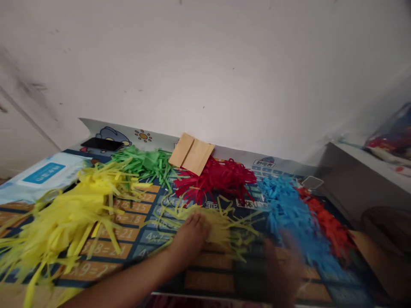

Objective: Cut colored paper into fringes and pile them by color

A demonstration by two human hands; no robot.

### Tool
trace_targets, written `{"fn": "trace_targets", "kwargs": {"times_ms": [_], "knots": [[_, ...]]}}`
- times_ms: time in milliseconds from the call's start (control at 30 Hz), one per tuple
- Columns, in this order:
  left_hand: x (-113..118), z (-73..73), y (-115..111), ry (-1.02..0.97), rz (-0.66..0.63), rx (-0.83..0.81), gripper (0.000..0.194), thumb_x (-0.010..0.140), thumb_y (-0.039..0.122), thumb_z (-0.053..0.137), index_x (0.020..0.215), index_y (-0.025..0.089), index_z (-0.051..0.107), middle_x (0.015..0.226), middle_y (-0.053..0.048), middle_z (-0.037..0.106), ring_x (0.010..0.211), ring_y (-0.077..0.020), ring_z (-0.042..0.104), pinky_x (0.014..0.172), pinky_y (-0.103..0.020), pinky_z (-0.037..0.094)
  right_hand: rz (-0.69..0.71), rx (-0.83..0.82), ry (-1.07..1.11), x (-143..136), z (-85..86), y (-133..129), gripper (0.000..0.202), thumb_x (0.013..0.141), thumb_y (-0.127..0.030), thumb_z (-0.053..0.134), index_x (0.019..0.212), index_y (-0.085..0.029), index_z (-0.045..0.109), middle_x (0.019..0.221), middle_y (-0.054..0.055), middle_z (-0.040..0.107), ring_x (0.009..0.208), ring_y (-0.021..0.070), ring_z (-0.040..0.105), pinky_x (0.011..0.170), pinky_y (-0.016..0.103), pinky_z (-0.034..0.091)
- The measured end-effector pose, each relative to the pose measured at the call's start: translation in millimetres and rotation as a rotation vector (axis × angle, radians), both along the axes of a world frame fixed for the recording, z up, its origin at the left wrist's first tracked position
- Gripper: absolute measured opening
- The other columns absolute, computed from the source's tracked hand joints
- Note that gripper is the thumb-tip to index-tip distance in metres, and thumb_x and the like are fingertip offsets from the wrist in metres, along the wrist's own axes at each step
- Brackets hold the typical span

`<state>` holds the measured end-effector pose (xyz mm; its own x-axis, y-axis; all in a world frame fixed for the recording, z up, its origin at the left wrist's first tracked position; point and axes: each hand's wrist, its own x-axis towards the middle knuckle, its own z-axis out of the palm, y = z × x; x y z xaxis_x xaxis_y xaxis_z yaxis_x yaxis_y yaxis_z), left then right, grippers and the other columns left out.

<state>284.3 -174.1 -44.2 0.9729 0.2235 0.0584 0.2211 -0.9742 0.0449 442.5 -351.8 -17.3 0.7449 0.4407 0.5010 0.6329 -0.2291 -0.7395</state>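
Note:
My left hand rests at the left end of a pale yellow piece of fringed tissue paper in the middle of the mat. Its fingers are bent and close together on the paper. Thin yellow strips spread out to both sides of the piece. Lower right, my right hand is smeared by motion, apart from the yellow piece and close to the blue fringed paper. Its fingers cannot be made out, nor anything in them.
Yellow fringed paper is heaped at left, with green, dark red and orange-red fringes around. A folded brown paper piece leans behind. Wet-wipes pack and black phone lie left; a grey box stands right.

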Motion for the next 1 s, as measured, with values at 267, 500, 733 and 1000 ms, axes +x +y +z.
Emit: {"fn": "trace_targets", "kwargs": {"times_ms": [267,500,733,1000], "knots": [[-19,10.6,17,0.155,0.11,-0.03,0.045,0.086,0.003,0.043,0.129,0.012,0.057,0.136,-0.019,0.054,0.125,-0.0313,0.053,0.101,-0.049,0.044,0.545,-0.416,-0.465,-29,-59.0,51,0.033,0.09,-0.006,0.04,0.103,-0.024,0.064,0.101,0.003,0.072,0.093,0.0196,0.067,0.101,0.043,0.036],[-78,44.0,43,0.132,0.28,0.051,0.054,0.076,0.009,0.056,0.128,0.024,0.057,0.135,-0.014,0.056,0.128,-0.0355,0.046,0.106,-0.059,0.031,0.622,-0.427,-0.478,-15,-45.3,50,0.022,0.095,-0.015,0.046,0.089,-0.022,0.065,0.105,0.003,0.071,0.1,0.0189,0.063,0.094,0.038,0.036],[-35,11.5,10,-0.046,0.084,-0.268,0.019,0.087,0.019,0.055,0.102,0.021,0.065,0.093,-0.006,0.07,0.097,-0.0236,0.061,0.099,-0.044,0.037,0.727,-0.448,-0.352,-11,-45.9,47,0.02,0.095,-0.019,0.049,0.088,-0.024,0.067,0.099,0.002,0.072,0.094,0.0198,0.062,0.091,0.038,0.034],[-15,11.8,52,-0.03,0.322,-0.329,0.037,0.095,0.034,0.042,0.072,0.021,0.067,0.07,-0.003,0.071,0.07,-0.0205,0.066,0.075,-0.036,0.038,0.439,-0.752,-0.046,6,-27.0,82,0.017,0.091,-0.024,0.053,0.08,-0.021,0.066,0.077,0.002,0.07,0.073,0.0202,0.062,0.069,0.03,0.036]]}}
